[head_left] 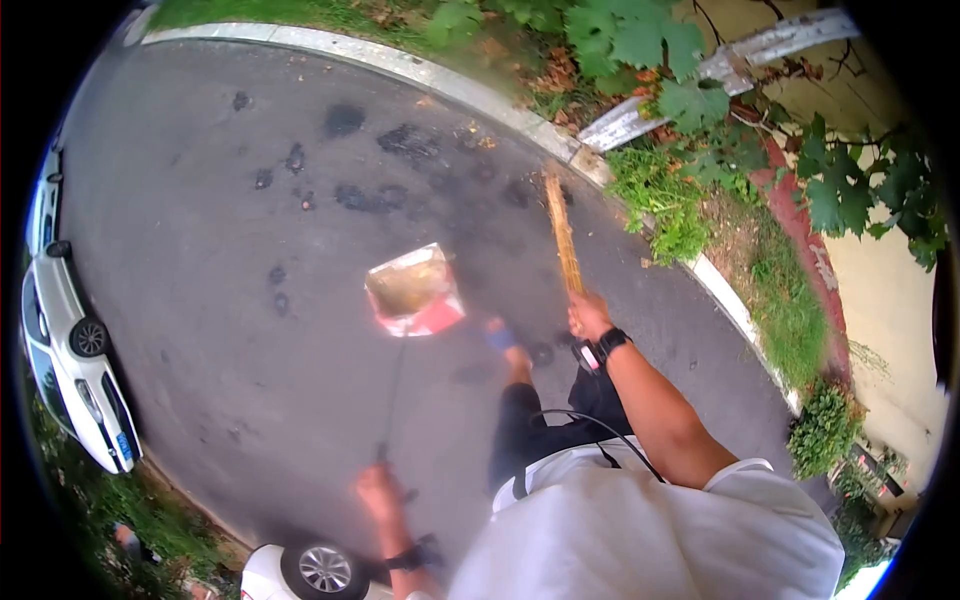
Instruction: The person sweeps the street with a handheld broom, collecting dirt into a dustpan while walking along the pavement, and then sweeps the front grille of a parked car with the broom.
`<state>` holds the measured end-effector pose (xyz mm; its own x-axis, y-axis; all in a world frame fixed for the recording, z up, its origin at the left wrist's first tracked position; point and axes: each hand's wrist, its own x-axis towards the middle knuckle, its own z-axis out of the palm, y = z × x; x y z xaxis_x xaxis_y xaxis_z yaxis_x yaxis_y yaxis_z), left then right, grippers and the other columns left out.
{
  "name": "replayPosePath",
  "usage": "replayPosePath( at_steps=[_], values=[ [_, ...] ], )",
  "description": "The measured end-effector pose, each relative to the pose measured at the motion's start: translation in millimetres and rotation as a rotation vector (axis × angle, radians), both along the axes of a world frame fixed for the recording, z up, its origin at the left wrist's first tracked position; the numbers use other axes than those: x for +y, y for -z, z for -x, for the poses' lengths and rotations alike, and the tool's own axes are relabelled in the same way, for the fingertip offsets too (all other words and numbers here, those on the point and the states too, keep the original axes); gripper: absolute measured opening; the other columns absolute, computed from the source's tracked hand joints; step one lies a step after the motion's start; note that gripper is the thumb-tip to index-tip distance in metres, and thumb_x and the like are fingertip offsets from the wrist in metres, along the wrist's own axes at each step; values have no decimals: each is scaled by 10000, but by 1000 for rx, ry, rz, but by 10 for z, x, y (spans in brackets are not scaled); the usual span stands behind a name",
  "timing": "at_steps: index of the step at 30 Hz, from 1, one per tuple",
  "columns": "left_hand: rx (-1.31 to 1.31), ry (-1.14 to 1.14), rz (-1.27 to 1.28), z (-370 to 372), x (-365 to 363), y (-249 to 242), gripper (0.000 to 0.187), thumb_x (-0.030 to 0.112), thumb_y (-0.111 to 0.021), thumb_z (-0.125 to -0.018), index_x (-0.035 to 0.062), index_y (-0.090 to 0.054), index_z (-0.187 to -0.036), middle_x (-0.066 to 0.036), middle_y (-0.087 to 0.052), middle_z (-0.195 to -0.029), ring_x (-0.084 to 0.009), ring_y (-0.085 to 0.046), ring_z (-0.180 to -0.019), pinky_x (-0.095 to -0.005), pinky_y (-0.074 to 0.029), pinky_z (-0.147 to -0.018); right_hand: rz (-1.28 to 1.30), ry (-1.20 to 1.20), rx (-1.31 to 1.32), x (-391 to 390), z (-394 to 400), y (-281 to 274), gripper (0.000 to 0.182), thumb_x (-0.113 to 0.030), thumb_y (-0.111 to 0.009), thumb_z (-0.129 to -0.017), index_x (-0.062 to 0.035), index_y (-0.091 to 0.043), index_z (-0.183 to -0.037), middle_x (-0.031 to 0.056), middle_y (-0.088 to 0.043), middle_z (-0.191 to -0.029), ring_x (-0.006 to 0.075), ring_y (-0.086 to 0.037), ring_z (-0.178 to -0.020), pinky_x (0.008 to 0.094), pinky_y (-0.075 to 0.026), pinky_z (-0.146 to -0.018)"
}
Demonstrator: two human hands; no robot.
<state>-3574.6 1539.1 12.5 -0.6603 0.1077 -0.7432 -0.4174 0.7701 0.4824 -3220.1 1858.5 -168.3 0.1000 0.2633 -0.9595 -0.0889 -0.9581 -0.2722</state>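
Right hand [588, 316] is clenched on the broom [563, 232], long axis running to 12 o'clock, bristles on the road [200, 250] near the kerb [560, 145]; left hand [378, 492] grips the long-handled dustpan [414, 290] (blurred), lying at 10 o'clock of the right hand, mouth toward 12.

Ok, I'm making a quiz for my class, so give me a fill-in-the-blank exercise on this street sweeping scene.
1. The right hand grips the handle of a ____.
2. The left hand holds the long handle of a ____.
3. A watch sits on the ____ wrist.
4. The car parked at the road's edge is ____ in colour.

Missing words: broom; dustpan; right; white
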Motion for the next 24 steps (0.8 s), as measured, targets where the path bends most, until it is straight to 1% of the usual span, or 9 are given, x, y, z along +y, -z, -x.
replayPosePath(
  at_steps=[4, 9, 10, 13, 16, 17, 19, 22, 24],
  values=[
    [25, -36, 16, 188, -64, 35, 270, 231, -523, -899, 3, -571, -763, 55, -317, -480, -60, -243, -367, -255, -210, -362, 10, -43, 25, -119, -59, -109, 190, -259, -642, -936, -141, -494, -915, -15, -470, -619, 90, -438, -440, 247, -328, -355],
    [128, 123, -39, 535, -569, 430, 272, 231, -522, -899, 4, -568, -757, 60, -314, -480, -60, -242, -366, -255, -207, -362, 23, -8, 172, 62, 170, -427, 195, -160, -687, -899, -120, -498, -922, -6, -503, -651, 82, -468, -460, 237, -365, -371],
    [136, 116, -26, 589, -487, 409, 270, 231, -523, -898, 4, -567, -758, 60, -313, -480, -60, -242, -366, -255, -205, -363, 32, -12, 238, 184, 210, -444, 177, -172, -683, -896, -110, -524, -941, 4, -536, -678, 90, -498, -479, 255, -411, -394],
    [146, 51, 11, 693, -240, 259, 267, 233, -523, -896, 6, -565, -761, 60, -308, -480, -63, -242, -364, -256, -201, -364, -12, -88, 255, 453, 536, -390, 153, -198, -656, -903, -94, -560, -962, 11, -562, -690, 98, -519, -499, 271, -440, -415],
    [160, -5, 57, 864, -172, 257, 267, 240, -521, -894, 12, -562, -760, 61, -299, -481, -68, -238, -366, -261, -195, -368, 122, -343, 246, 905, 865, -138, 157, -223, -627, -908, -82, -590, -967, 12, -576, -698, 103, -535, -514, 288, -466, -435],
    [151, -22, 84, 935, -128, 217, 268, 243, -520, -894, 15, -561, -759, 61, -295, -481, -70, -236, -366, -264, -193, -370, 36, -399, 134, 1045, 1008, 1, 170, -234, -618, -908, -68, -607, -938, 9, -569, -682, 92, -517, -502, 265, -434, -421],
    [120, -124, 124, 1013, 94, 173, 274, 251, -516, -896, 19, -559, -756, 61, -289, -481, -74, -232, -369, -269, -188, -374, -153, -551, 112, 1431, 1450, -75, 191, -242, -620, -913, -53, -610, -942, 1, -554, -665, 80, -496, -492, 244, -384, -396],
    [107, -334, 135, 1029, 840, -175, 284, 262, -510, -899, 23, -558, -753, 59, -280, -480, -78, -226, -373, -276, -184, -379, -158, -637, 139, 1956, 2051, -53, 231, -271, -609, -937, -44, -607, -984, 23, -591, -698, 75, -487, -486, 238, -343, -373],
    [120, -281, 201, 1163, 937, -173, 286, 264, -508, -902, 25, -558, -753, 58, -281, -480, -79, -224, -374, -276, -185, -380, -167, -685, 164, 2207, 2294, 269, 253, -289, -607, -947, -44, -604, -1010, 42, -618, -729, 78, -495, -485, 246, -354, -369]
  ],
)
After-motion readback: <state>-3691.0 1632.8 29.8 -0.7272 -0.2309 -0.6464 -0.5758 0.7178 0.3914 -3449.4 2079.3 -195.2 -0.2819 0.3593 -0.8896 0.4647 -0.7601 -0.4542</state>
